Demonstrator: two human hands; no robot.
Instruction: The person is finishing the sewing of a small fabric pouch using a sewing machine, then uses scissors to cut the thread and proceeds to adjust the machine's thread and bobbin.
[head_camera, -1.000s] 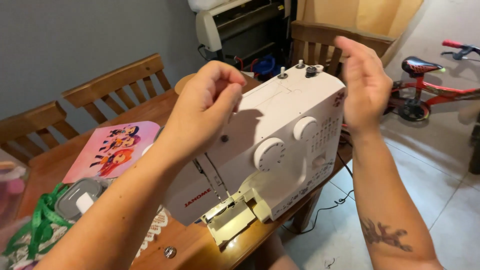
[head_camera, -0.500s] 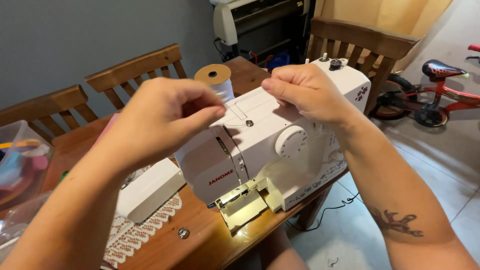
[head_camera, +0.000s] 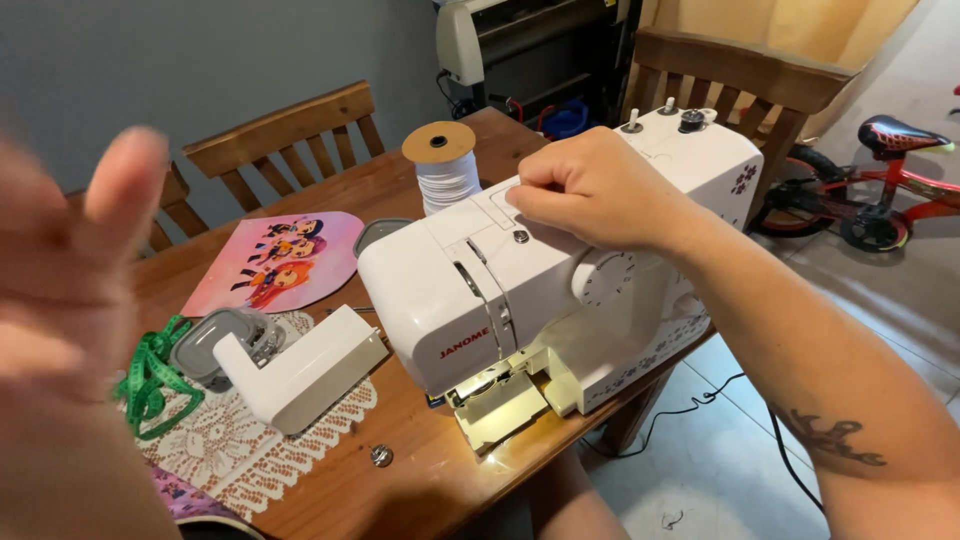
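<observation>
Pinched right hand (head_camera: 590, 190) now atop sewing machine (head_camera: 520, 290), left hand (head_camera: 70, 270) withdrawn

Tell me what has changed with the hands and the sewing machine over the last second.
The left hand has pulled away from the top of the sewing machine, out to the left and up near the camera, where it is blurred. The right hand came in from the machine's right end and now pinches at its top cover. The machine, the thread spool and the detached white cover sit on the table as before.
</observation>
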